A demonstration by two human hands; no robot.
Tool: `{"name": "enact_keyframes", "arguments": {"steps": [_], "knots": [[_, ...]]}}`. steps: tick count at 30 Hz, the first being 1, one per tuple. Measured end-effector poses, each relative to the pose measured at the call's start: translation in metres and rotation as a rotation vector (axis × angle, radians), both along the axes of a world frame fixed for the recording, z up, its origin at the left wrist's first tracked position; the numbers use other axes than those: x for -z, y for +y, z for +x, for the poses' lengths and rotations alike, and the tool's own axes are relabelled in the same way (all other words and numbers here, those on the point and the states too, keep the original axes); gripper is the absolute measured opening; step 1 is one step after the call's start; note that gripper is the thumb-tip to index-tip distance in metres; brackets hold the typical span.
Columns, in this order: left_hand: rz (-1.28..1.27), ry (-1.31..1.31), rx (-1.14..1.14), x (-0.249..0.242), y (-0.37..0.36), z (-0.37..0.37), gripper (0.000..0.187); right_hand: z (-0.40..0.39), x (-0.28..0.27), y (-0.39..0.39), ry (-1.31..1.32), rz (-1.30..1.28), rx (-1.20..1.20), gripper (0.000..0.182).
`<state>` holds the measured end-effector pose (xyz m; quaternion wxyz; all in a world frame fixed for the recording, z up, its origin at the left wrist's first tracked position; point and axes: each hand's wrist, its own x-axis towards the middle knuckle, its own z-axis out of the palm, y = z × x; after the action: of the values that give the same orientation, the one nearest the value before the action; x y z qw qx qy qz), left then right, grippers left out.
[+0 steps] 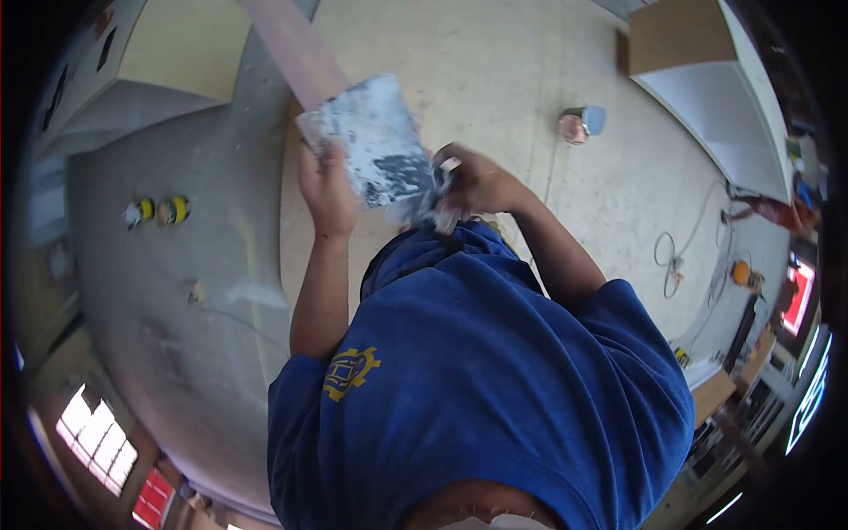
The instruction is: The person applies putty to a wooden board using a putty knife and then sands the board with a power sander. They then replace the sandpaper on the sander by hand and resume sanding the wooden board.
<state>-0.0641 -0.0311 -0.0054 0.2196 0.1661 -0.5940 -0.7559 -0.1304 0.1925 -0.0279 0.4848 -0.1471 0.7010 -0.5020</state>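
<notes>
My left hand (329, 187) is closed on the lower left edge of a flat board (375, 124) smeared with white and dark grey paste. My right hand (484, 181) is closed around a paste-covered scraper (424, 201) at the board's lower right corner. The scraper is blurred, and my fingers hide part of its handle. Both hands are in front of my blue shirt, above a large pale panel (468, 79). A long pinkish strip (300, 49) runs up and away behind the board.
An open can (579, 125) stands on the panel at the right. Pale box-like cabinets stand at the upper left (181, 53) and upper right (698, 62). Yellow-banded cans (174, 210) sit on the grey floor at the left. A cable (671, 265) lies coiled on the right.
</notes>
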Motion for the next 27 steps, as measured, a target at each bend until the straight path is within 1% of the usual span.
{"name": "enact_keyframes", "arguments": {"steps": [1,2,3,4,5,6,7,9,10,11,12,13,14,15,16,17,18,19,20,21,24,25,27], "knots": [[-0.023,-0.032,-0.019,0.007,-0.003,-0.013,0.025,-0.016,0.038,0.018,-0.062,-0.170,0.220,0.052],[0.070,-0.056,-0.091,0.007,-0.022,-0.020,0.025,-0.035,0.033,0.024,-0.107,-0.149,0.338,0.043],[0.169,-0.081,-0.165,0.012,-0.038,-0.028,0.025,-0.054,0.062,0.033,-0.216,-0.188,0.543,0.039],[0.144,-0.111,-0.184,0.015,-0.055,-0.032,0.025,-0.075,0.075,0.039,-0.464,-0.332,0.746,0.043],[0.060,-0.260,-0.072,0.018,-0.074,-0.029,0.025,-0.093,0.083,0.043,-0.553,-0.373,0.800,0.044],[-0.022,-0.402,0.044,0.018,-0.117,-0.009,0.025,-0.097,0.092,0.023,-0.578,-0.379,0.769,0.044],[-0.052,-0.454,0.039,0.019,-0.138,-0.001,0.025,-0.107,0.106,0.017,-0.628,-0.378,0.750,0.043],[-0.179,-0.699,0.088,0.028,-0.168,0.007,0.028,-0.121,0.130,0.001,-0.697,-0.354,0.730,0.043],[-0.200,-0.727,0.095,0.035,-0.184,-0.002,0.028,-0.124,0.150,-0.008,-0.874,-0.403,0.810,0.043],[0.186,-0.482,0.426,0.044,-0.200,-0.014,0.029,-0.123,0.169,-0.017,-1.049,-0.449,0.895,0.045],[0.589,-0.220,0.726,0.054,-0.218,-0.021,0.031,-0.114,0.205,-0.029,-1.138,-0.534,0.858,0.044],[0.692,-0.394,0.603,0.076,-0.244,-0.018,0.035,-0.109,0.209,-0.034,-1.184,-0.521,0.884,0.044],[0.788,-0.561,0.467,0.096,-0.264,-0.016,0.038,-0.107,0.204,-0.043,-1.110,-0.443,0.835,0.040],[0.256,-0.826,0.325,0.086,-0.226,-0.056,0.041,-0.104,0.202,-0.048,-1.031,-0.368,0.776,0.037],[-0.302,-1.033,0.186,0.078,-0.183,-0.103,0.047,-0.099,0.207,-0.052,-1.039,-0.360,0.773,0.030],[-0.316,-1.043,0.187,0.093,-0.181,-0.118,0.056,-0.094,0.211,-0.054,-1.056,-0.358,0.785,0.030],[-0.334,-1.048,0.191,0.105,-0.182,-0.131,0.066,-0.085,0.215,-0.058,-0.982,-0.310,0.826,0.028],[-0.342,-1.061,0.213,0.105,-0.180,-0.148,0.066,-0.079,0.212,-0.063,-0.909,-0.261,0.871,0.025],[-0.418,-1.165,0.343,0.100,-0.183,-0.164,0.071,-0.072,0.207,-0.067,-0.989,-0.238,0.900,0.025],[-0.493,-1.266,0.480,0.098,-0.182,-0.179,0.075,-0.064,0.206,-0.072,-1.001,-0.234,0.930,0.025],[-0.564,-1.224,0.602,0.100,-0.172,-0.202,0.076,-0.055,0.197,-0.080,-0.877,-0.109,0.806,0.027],[-0.559,-1.229,0.617,0.103,-0.171,-0.203,0.076,-0.055,0.198,-0.082,-0.882,-0.101,0.818,0.027],[-0.589,-1.195,0.578,0.106,-0.178,-0.197,0.068,-0.054,0.199,-0.092,-0.801,-0.061,0.751,0.029]]}}
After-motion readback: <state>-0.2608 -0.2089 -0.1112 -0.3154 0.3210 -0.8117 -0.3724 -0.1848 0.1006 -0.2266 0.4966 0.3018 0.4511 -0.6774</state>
